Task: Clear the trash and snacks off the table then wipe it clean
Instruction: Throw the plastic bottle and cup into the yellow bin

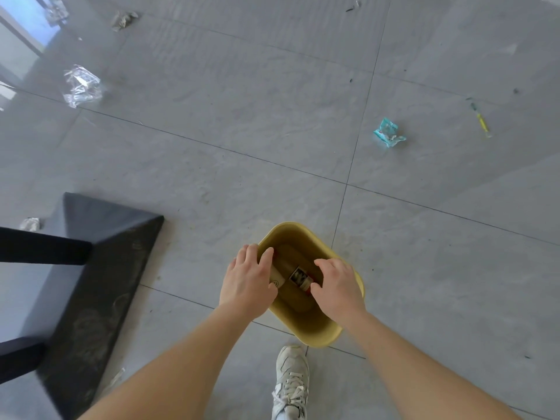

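Note:
A yellow trash bin [315,328] stands on the grey tile floor just ahead of my feet. Inside it lie a small box with a black-and-white print [298,277] and a beige paper item [278,280]. My left hand [248,281] hovers over the bin's left rim with its fingers loosely spread and nothing in them. Over the right rim is my right hand [336,291], its fingers loosely bent and holding nothing. The dark table's corner [103,253] shows at the left.
Litter lies on the floor: a clear plastic wrapper [81,86], a teal packet [389,133], a yellow stick [482,122], and crumpled wrappers [122,19] far left. Black bars [45,250] cross the table at the left. My white shoe [291,380] stands behind the bin.

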`<control>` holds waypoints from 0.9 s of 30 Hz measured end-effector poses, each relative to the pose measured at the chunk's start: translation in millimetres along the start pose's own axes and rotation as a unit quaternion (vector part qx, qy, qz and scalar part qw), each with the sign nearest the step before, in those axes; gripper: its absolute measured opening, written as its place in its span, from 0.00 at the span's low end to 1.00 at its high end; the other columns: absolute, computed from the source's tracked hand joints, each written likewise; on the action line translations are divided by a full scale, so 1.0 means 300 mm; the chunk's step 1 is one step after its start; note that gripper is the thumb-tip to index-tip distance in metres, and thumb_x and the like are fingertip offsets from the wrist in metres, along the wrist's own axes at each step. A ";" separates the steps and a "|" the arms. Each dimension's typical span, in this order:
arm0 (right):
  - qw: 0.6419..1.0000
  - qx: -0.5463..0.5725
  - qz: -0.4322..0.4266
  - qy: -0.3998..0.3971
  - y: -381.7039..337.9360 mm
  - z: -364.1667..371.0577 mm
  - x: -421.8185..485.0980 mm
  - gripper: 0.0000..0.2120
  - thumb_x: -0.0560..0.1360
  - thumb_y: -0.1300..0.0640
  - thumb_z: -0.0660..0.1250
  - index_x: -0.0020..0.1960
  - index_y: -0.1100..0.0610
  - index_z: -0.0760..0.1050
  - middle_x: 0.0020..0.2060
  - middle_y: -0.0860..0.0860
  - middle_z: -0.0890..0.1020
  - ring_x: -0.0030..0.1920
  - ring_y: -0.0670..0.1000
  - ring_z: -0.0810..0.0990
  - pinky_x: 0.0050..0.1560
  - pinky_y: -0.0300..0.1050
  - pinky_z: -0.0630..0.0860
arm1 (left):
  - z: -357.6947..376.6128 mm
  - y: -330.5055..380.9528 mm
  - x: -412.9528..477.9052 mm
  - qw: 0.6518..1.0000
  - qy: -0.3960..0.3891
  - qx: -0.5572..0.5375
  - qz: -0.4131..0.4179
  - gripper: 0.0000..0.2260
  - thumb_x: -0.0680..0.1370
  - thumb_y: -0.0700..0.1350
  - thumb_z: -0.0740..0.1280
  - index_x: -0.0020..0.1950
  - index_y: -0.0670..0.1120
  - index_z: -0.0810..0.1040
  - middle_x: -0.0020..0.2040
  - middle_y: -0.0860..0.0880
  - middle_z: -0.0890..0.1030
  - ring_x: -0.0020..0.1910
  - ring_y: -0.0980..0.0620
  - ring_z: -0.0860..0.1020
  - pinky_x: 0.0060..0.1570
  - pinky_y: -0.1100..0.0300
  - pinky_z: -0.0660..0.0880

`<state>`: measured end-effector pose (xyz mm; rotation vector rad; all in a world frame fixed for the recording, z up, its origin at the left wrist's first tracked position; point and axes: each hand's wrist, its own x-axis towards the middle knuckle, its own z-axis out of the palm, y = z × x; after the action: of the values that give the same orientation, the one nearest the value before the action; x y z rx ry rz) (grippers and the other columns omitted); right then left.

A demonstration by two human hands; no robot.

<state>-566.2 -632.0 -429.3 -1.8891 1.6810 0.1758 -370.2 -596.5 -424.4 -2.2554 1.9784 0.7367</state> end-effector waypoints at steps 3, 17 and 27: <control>1.000 0.000 -0.007 0.005 -0.046 -0.061 -0.026 0.23 0.78 0.50 0.65 0.72 0.50 0.67 0.66 0.50 0.73 0.66 0.53 0.68 0.67 0.49 0.69 | -0.069 -0.011 -0.032 1.000 0.001 0.007 -0.007 0.32 0.74 0.54 0.64 0.75 0.52 0.56 0.75 0.43 0.60 0.75 0.42 0.55 0.71 0.47 0.60; 0.990 -0.049 -0.118 0.055 -0.390 -0.540 -0.317 0.23 0.78 0.48 0.64 0.72 0.50 0.66 0.63 0.50 0.74 0.60 0.52 0.71 0.60 0.46 0.74 | -0.624 0.036 -0.340 0.997 0.064 0.016 -0.040 0.33 0.77 0.59 0.63 0.76 0.53 0.52 0.78 0.43 0.57 0.77 0.39 0.51 0.74 0.40 0.52; 0.963 -0.095 -0.235 0.093 -0.686 -0.821 -0.550 0.24 0.76 0.48 0.66 0.71 0.50 0.67 0.63 0.51 0.75 0.60 0.54 0.71 0.55 0.46 0.75 | -1.026 0.024 -0.659 0.982 0.166 0.033 -0.082 0.31 0.77 0.63 0.59 0.77 0.54 0.55 0.77 0.45 0.59 0.77 0.40 0.52 0.74 0.37 0.56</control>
<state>-474.1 -610.9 -81.0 -2.4572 1.3131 -0.0345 -293.4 -521.3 -74.6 -2.5998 1.8696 0.2872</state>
